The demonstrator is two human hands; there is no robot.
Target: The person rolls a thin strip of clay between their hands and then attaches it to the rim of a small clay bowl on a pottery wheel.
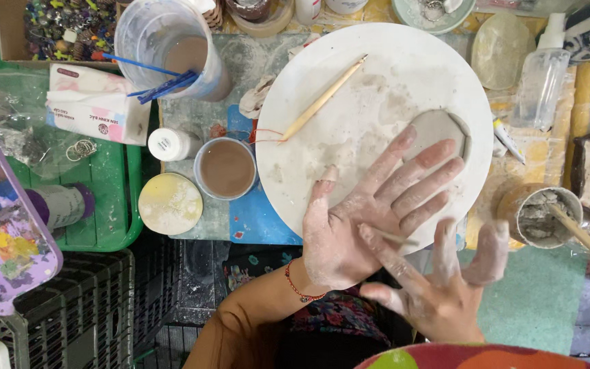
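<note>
1. the left hand lies palm down and flat on the near right part of a round white board, fingers spread wide and straight, coated in pale clay dust; it holds nothing.
2. its fingertips reach a flat oval slab of grey clay on the right side of the board; the index and middle fingertips appear to rest on the slab's near edge.
3. a red bead bracelet circles the left wrist, above an orange-brown sleeve.
4. the right hand is nearer and to the right, fingers open and spread; its index finger lies across the back of the left hand's little-finger side. it grips nothing, and is slightly blurred.
5. a wooden stick tool lies slanted on the far left part of the board, well apart from both hands.
6. left of the board stand a small cup of brown slip, a round yellowish lid and a clear jug of cloudy water with blue brushes.
7. right of the board, a small pot of grey clay holds a wooden stick.
</note>
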